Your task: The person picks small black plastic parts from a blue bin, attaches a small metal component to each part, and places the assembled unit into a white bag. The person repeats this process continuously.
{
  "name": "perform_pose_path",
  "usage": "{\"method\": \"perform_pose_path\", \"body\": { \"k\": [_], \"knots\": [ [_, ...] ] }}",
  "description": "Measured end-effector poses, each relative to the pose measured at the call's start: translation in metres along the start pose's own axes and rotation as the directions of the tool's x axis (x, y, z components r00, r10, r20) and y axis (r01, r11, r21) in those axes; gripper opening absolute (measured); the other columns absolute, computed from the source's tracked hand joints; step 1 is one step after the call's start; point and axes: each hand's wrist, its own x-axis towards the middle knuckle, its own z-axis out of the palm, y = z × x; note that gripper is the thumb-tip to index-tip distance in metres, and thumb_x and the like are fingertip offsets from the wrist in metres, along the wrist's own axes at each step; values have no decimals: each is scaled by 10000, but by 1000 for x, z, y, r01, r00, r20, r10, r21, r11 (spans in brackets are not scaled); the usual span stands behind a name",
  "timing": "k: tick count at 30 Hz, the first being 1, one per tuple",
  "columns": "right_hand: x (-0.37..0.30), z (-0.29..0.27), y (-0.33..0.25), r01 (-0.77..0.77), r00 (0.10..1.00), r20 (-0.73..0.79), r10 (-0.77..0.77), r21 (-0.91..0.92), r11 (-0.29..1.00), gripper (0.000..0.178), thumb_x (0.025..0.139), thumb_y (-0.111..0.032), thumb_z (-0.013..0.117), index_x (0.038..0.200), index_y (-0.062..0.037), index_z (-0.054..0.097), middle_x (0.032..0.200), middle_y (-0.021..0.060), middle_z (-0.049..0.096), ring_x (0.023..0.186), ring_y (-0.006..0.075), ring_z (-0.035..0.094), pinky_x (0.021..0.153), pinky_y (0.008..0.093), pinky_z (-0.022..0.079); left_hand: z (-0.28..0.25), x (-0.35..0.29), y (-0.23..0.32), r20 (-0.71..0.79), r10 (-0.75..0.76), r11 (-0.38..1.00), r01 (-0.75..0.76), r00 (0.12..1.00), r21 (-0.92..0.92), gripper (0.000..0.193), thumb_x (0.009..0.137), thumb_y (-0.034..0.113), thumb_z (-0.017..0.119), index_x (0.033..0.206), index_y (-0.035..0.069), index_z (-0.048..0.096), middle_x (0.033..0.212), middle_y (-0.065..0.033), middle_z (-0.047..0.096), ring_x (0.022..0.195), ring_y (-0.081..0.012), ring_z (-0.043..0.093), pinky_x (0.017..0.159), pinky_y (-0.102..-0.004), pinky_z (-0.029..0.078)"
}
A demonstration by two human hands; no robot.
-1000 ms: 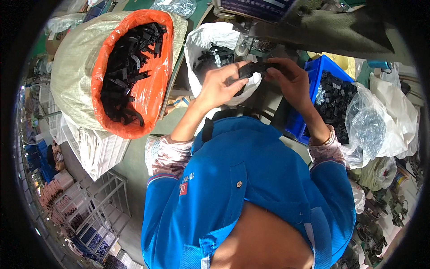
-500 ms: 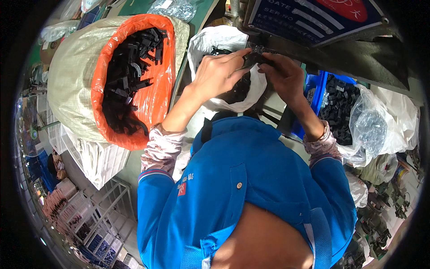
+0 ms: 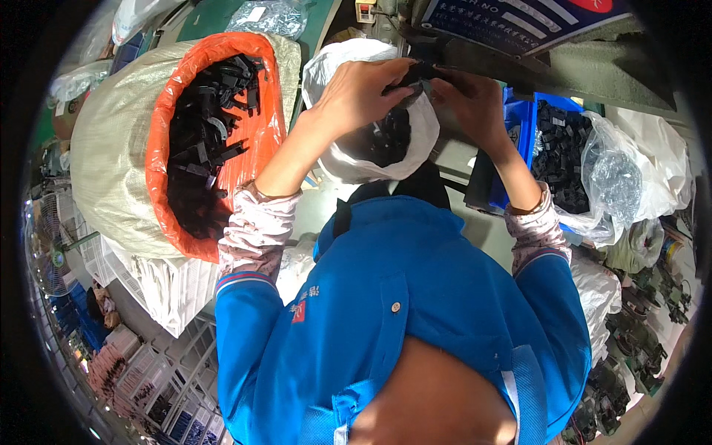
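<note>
At the machine's edge, my left hand and my right hand meet with their fingertips close together. Between them is a small black part, gripped from both sides; its shape is lost in the dark of the machine behind it. Thumb and forefinger of the left hand curl round its near side. The right hand's fingers are bent against the other end, partly in shadow. Just under the hands stands a white woven sack with its mouth rolled open, and black pieces lie inside it.
To the left, a large woven sack with an orange liner holds many black plastic parts. On the right are a blue bin of black pieces and a clear plastic bag. The machine with a dark nameplate overhangs the far side.
Both hands have shifted slightly, and the left hand's wrist has moved left. The whole view has tilted a little, so the nameplate sits higher. More of the white sack's inside shows.
</note>
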Motion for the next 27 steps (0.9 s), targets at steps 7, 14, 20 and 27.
{"method": "perform_pose_path", "body": {
  "k": [7,14,20,27],
  "knots": [
    [-1,5,14,-34,999,13,33,43,999,248,857,-111,652,1067,22,642,800,126,691,697,130,663,620,265,547,-1,7,-1,187,-94,981,58,978,185,239,784,230,663,918,63,555,711,-151,590,699,-377,581,577,-425,443],
    [9,-9,13,-183,975,159,157,164,969,281,909,-202,586,1087,10,630,947,126,677,826,160,650,666,318,548,-7,-20,7,14,-105,994,106,994,-16,230,773,180,698,937,44,611,724,-181,610,688,-379,593,619,-382,471],
    [65,-19,134,248,968,209,-142,-685,685,346,914,-233,534,1178,-11,567,1142,164,602,937,274,624,806,362,511,-11,-15,6,37,-69,998,68,997,14,180,785,150,682,909,32,626,766,-199,621,722,-381,610,627,-395,479],
    [85,0,142,203,975,223,-8,-869,452,407,873,-265,558,1231,-71,547,1202,188,564,1065,336,565,892,465,460,-11,-17,8,20,-63,998,62,998,18,178,787,146,672,915,31,627,768,-190,626,743,-385,607,641,-410,481]
  ]
}}
